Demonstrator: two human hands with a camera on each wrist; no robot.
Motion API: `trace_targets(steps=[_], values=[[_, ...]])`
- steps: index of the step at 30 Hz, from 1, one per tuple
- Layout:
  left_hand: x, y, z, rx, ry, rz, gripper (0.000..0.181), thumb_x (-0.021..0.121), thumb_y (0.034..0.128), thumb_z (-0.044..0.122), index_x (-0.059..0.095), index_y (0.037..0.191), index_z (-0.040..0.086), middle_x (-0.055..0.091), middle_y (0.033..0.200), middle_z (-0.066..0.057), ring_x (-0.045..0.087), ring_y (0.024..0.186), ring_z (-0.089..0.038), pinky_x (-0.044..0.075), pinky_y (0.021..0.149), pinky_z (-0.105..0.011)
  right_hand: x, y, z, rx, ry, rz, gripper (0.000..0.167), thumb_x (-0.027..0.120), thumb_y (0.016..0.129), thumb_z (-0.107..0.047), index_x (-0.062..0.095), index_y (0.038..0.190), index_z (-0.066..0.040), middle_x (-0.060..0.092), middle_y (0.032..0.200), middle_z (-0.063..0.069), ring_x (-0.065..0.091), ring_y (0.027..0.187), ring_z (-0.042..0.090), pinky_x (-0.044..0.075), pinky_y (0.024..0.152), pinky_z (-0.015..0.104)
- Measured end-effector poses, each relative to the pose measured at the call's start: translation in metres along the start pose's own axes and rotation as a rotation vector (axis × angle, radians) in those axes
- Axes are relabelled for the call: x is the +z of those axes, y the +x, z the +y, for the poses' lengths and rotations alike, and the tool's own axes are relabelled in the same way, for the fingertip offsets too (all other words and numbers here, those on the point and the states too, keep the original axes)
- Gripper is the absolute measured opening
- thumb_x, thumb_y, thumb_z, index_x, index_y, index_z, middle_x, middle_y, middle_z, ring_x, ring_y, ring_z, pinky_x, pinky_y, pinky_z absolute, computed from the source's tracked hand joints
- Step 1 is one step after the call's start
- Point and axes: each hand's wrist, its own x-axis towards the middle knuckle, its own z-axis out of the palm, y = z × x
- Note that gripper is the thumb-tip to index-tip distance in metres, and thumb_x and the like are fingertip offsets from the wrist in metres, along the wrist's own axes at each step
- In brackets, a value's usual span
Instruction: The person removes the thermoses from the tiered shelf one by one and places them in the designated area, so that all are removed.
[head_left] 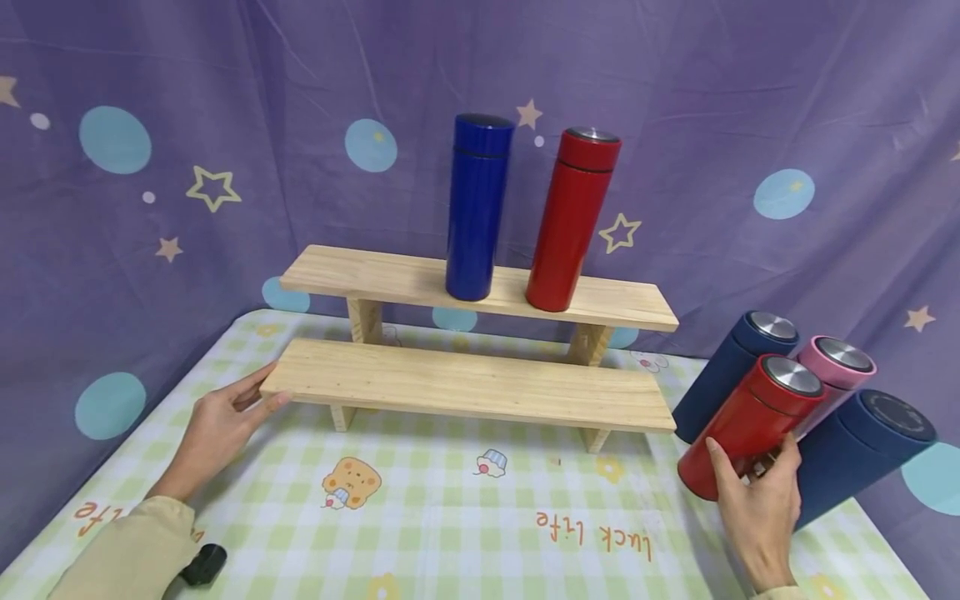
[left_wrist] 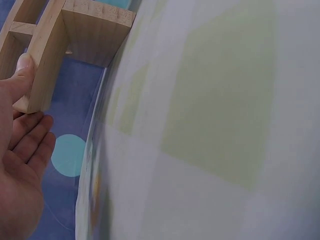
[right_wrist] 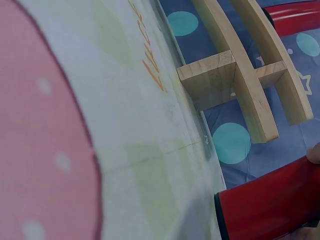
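Observation:
My left hand holds the left end of the lower board of a two-step wooden shelf, thumb on top and fingers at the end and underside. In the left wrist view, the thumb presses on the board's wood. At the right, my right hand grips a red thermos bottle low on its body. Part of that red bottle shows in the right wrist view; whether its base touches the cloth, I cannot tell. A blue thermos and another red thermos stand on the upper board.
Around the gripped bottle stand a dark blue thermos, a pink one and a wider blue one. A black object lies by the left sleeve. Checked cloth covers the table; a purple curtain hangs behind.

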Motion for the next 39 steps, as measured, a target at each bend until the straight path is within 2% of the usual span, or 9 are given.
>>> trace_targets(steps=[7,13,17,19,24,27,31,36,39], values=[[-0.001,0.0,0.001,-0.013,0.003,0.004,0.064,0.072,0.1013,0.027,0.047,0.152,-0.003,0.055,0.134,-0.038,0.058,0.119,-0.054,0.043,0.071,-0.002,-0.001,0.0,-0.003,-0.043,0.019,0.024,0.079,0.084,0.088,-0.017,0.041,0.152,0.0,0.064,0.106,0.021,0.046,0.081,-0.008,0.036,0.072,0.015],[0.0,0.002,0.001,-0.014,-0.014,-0.01,0.065,0.072,0.1016,0.029,0.047,0.153,-0.001,0.054,0.135,-0.038,0.057,0.12,-0.054,0.044,0.073,-0.002,-0.006,0.007,-0.011,-0.092,0.046,0.048,0.076,0.085,0.086,-0.013,0.045,0.149,0.001,0.064,0.11,0.021,0.048,0.081,-0.01,0.037,0.072,0.007],[0.001,0.002,0.001,-0.015,-0.007,0.001,0.064,0.072,0.1012,0.028,0.048,0.152,-0.001,0.056,0.134,-0.038,0.058,0.119,-0.053,0.043,0.073,-0.002,-0.009,0.013,-0.016,-0.137,0.05,0.059,0.074,0.086,0.084,-0.011,0.048,0.147,0.001,0.065,0.109,0.018,0.049,0.08,-0.008,0.037,0.07,0.003],[0.001,0.002,0.0,-0.012,-0.002,0.007,0.064,0.072,0.1011,0.028,0.048,0.152,-0.002,0.057,0.133,-0.037,0.059,0.118,-0.053,0.044,0.072,-0.002,-0.011,0.016,-0.019,-0.16,0.053,0.07,0.074,0.087,0.083,-0.01,0.05,0.146,0.001,0.065,0.107,0.013,0.048,0.08,-0.007,0.037,0.07,0.002],[0.001,0.002,0.0,0.0,0.004,0.012,0.063,0.073,0.1005,0.027,0.049,0.151,-0.003,0.057,0.132,-0.037,0.059,0.117,-0.052,0.044,0.072,-0.003,-0.015,0.02,-0.028,-0.191,0.08,0.099,0.073,0.088,0.081,-0.007,0.053,0.145,0.001,0.058,0.104,-0.009,0.051,0.079,-0.007,0.039,0.07,0.003],[0.001,0.002,-0.001,0.001,0.007,0.012,0.063,0.074,0.1002,0.027,0.05,0.151,-0.002,0.058,0.132,-0.037,0.059,0.117,-0.052,0.044,0.072,-0.003,-0.015,0.022,-0.034,-0.205,0.095,0.094,0.074,0.088,0.082,-0.007,0.052,0.147,0.0,0.055,0.106,-0.015,0.052,0.079,-0.008,0.04,0.072,0.002],[0.0,0.002,-0.001,-0.003,0.01,0.01,0.064,0.073,0.1004,0.027,0.049,0.151,-0.003,0.057,0.131,-0.037,0.06,0.117,-0.053,0.043,0.072,-0.002,-0.015,0.026,-0.041,-0.227,0.111,0.083,0.072,0.087,0.083,-0.007,0.053,0.146,-0.001,0.057,0.107,-0.013,0.054,0.077,-0.008,0.043,0.073,0.002],[0.0,0.001,0.0,-0.011,0.008,0.005,0.064,0.072,0.1011,0.028,0.048,0.151,-0.003,0.056,0.133,-0.037,0.059,0.117,-0.054,0.042,0.072,-0.002,-0.016,0.032,-0.048,-0.248,0.127,0.08,0.07,0.087,0.083,-0.009,0.056,0.146,-0.009,0.065,0.11,0.001,0.056,0.081,-0.013,0.044,0.074,0.003],[0.0,0.001,0.001,-0.007,0.004,0.006,0.063,0.072,0.1011,0.027,0.048,0.151,-0.003,0.056,0.133,-0.037,0.059,0.118,-0.053,0.043,0.072,-0.002,-0.017,0.036,-0.054,-0.259,0.152,0.08,0.07,0.087,0.083,-0.008,0.057,0.146,-0.013,0.064,0.111,-0.003,0.059,0.084,-0.013,0.045,0.075,0.003]])
